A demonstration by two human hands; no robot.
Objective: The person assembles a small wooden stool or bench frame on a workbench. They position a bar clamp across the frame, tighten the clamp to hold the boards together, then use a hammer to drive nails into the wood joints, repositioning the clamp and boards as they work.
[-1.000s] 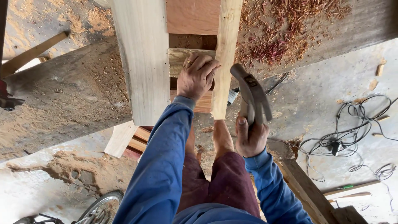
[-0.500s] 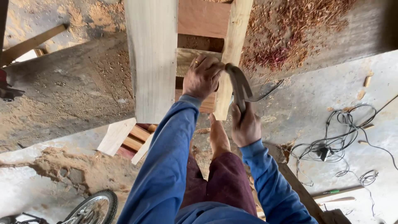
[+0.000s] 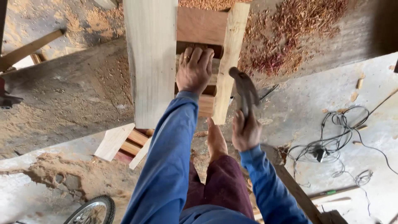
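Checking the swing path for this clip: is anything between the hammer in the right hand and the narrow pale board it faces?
Nothing visible. The right hand holds the hammer raised just right of the narrow pale board, with only bare floor showing between them. The left hand rests on the cross pieces on the board's other side, out of that gap.

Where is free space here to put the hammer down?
Bare concrete floor lies between the tangled cable and the shavings. The workbench top left of the pale plank is free, only dusty. It is crowded around the left hand.
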